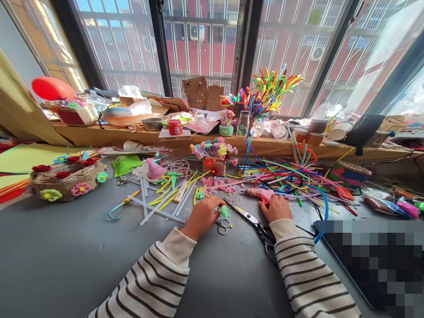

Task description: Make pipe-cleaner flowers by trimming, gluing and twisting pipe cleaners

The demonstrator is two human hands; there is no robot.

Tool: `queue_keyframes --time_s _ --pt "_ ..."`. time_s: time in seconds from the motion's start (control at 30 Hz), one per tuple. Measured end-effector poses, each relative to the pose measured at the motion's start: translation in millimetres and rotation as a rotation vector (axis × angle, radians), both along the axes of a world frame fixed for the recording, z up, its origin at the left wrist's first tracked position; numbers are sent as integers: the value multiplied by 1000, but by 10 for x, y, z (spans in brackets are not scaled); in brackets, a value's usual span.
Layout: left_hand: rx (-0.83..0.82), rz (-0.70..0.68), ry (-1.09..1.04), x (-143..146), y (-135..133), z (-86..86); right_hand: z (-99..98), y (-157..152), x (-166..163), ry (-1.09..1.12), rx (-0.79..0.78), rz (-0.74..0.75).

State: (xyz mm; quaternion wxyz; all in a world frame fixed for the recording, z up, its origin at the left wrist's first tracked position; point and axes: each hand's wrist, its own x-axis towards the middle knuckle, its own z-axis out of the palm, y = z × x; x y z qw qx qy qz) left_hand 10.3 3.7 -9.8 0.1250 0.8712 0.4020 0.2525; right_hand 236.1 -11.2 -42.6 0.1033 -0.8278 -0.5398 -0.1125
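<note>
My left hand [205,215] is closed, with a small light green fuzzy flower [224,211] pinched at its fingertips. Just below it on the table lie small scissors [223,226] with grey loops. My right hand [276,207] is wrapped around a pink glue gun [261,193], whose nozzle points left. Between the two hands rest large black-handled scissors [250,219], blades toward the upper left. Ahead of my left hand are scattered pink fuzzy bits [220,185] and a little basket of fuzzy flowers [214,167].
Translucent glue sticks [155,212] and yellow stems lie left of my hands. A twine basket with flowers [71,179] stands farther left. Colourful pipe cleaners [288,176] heap up at the right, above a dark tablet [351,265]. Jars and craft pieces line the windowsill [132,137].
</note>
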Motion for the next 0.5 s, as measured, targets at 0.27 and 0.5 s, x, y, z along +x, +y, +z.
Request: queue_keyframes --time_s 0.27,0.5 --pt "-5 1 1 2 4 -4 -48 13 18 23 95 15" --pt "-10 24 9 3 -7 14 -13 -14 -3 54 131 1"
